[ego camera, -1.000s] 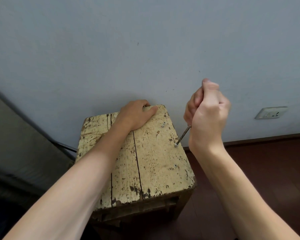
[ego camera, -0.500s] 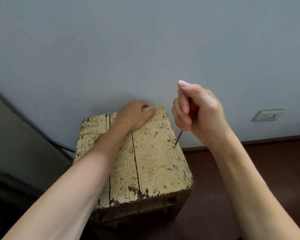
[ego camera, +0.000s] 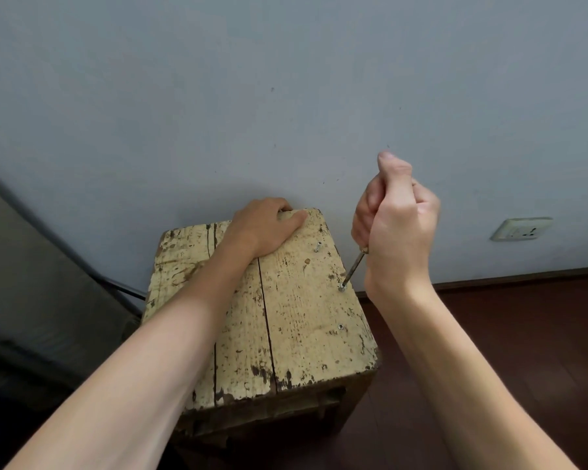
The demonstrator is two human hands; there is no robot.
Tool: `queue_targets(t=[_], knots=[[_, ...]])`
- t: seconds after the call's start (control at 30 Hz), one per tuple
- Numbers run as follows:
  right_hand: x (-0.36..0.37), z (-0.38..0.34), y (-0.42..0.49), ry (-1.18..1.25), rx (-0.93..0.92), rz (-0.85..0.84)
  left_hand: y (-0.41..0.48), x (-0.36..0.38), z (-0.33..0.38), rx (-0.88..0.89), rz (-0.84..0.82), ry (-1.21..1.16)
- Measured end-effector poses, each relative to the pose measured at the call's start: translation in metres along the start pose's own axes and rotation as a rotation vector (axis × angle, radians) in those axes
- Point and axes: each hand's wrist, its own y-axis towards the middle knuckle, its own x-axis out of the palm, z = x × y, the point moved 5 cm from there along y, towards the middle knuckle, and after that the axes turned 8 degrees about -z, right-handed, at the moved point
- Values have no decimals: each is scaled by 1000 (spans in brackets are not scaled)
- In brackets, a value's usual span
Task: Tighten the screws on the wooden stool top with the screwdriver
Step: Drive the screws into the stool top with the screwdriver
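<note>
We see the stool top [ego camera: 302,317] close to the wall [ego camera: 218,113], with little room behind it. Left hand [ego camera: 262,228] and forearm cross the left planks, and right hand [ego camera: 398,228] with screwdriver [ego camera: 353,266] blocks the right edge. The near right corner and the floor [ego camera: 506,351] beside it are open.

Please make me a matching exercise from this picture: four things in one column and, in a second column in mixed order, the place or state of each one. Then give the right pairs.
Things:
1. left hand
2. right hand
3. screwdriver
4. wall socket

Places or states:
A. tilted, with its tip on a screw near the right edge
B. on the wall, at the right
C. holds the far edge of the stool top
D. grips a handle above the right edge

Pairs: 1-C, 2-D, 3-A, 4-B
</note>
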Motion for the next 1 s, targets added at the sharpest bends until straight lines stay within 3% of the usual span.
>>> queue_targets(t=[0.1,0.27,0.4,0.57,0.73,0.8,0.9,1.0], knots=[[2,-1,9,-19,76,-202,1,0,1,0,5,2],[3,-5,18,-127,47,-549,0,-1,1,2,1,4],[8,-2,12,-8,121,-662,1,0,0,2,-1,9],[8,1,14,88,184,-583,1,0,0,-8,-6,2],[-2,4,11,54,86,-56,1,1,0,-14,-12,5],[-1,5,6,47,51,23,2,1,-1,-15,-10,2],[0,5,4,40,64,6,2,1,-1,-10,9,4],[3,4,13,-7,83,-200,1,0,0,-10,21,2]])
